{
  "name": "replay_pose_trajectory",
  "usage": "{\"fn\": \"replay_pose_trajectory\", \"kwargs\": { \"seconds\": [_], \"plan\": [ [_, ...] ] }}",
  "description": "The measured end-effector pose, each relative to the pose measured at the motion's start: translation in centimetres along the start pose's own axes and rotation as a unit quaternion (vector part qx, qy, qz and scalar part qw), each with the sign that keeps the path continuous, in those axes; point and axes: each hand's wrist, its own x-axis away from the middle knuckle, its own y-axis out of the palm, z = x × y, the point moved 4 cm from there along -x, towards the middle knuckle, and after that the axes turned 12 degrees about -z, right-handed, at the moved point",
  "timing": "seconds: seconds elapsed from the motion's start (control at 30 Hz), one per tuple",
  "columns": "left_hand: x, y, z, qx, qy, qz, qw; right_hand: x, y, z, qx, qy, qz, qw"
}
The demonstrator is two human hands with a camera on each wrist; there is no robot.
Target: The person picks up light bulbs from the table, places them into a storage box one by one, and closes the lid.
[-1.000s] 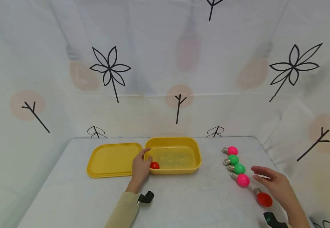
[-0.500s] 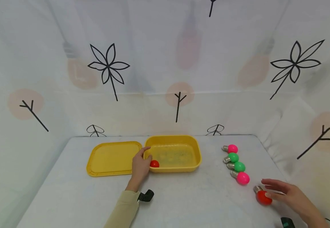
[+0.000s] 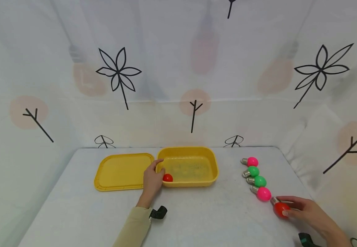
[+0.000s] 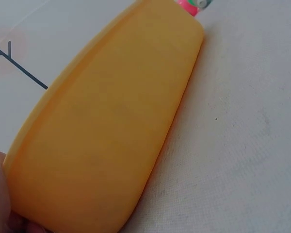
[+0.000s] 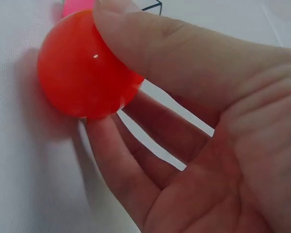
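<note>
My right hand [image 3: 311, 212] grips a red light bulb [image 3: 279, 209] at the right of the table. The right wrist view shows the thumb pressed on the round red bulb [image 5: 75, 68], with fingers bent round its other side. The bulb's metal base points away, close to a pink light bulb [image 3: 263, 194]. At the middle of the table, my left hand [image 3: 152, 180] holds a yellow plastic box [image 3: 193, 184] by its left wall. Inside the box's near left corner lies another red light bulb [image 3: 167, 177]. From the left wrist, the box's outer wall [image 4: 102, 121] fills much of the view.
A flat yellow lid [image 3: 122, 171] lies left of the box. Beyond the near pink bulb, two green light bulbs [image 3: 260, 181] and another pink light bulb [image 3: 252, 162] lie in a line. A patterned white cloth [image 3: 178, 120] hangs behind the table.
My right hand has come down and right to the red bulb, then taken hold of it. The bulb has shifted slightly left and away from me. The left hand stays at the box.
</note>
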Motion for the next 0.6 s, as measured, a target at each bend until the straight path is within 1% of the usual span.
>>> {"fn": "replay_pose_trajectory", "kwargs": {
  "seconds": [0.1, 0.27, 0.47, 0.6],
  "plan": [
    [0.06, -0.02, 0.04, 0.002, 0.001, -0.004, 1.0, -0.24, 0.05, -0.25, 0.004, 0.001, 0.014, 0.9999],
    [0.18, 0.11, 0.21, 0.001, 0.004, -0.009, 1.0, -0.22, 0.01, -0.19, 0.003, 0.001, 0.019, 0.9998],
    [0.26, 0.02, 0.2, 0.002, 0.004, -0.002, 1.0, 0.09, -0.2, 0.15, -0.009, -0.003, 0.01, 0.9999],
    [0.17, 0.03, 0.07, 0.002, 0.002, -0.005, 1.0, 0.52, -0.4, 0.34, -0.009, -0.01, 0.005, 0.9999]
  ]
}}
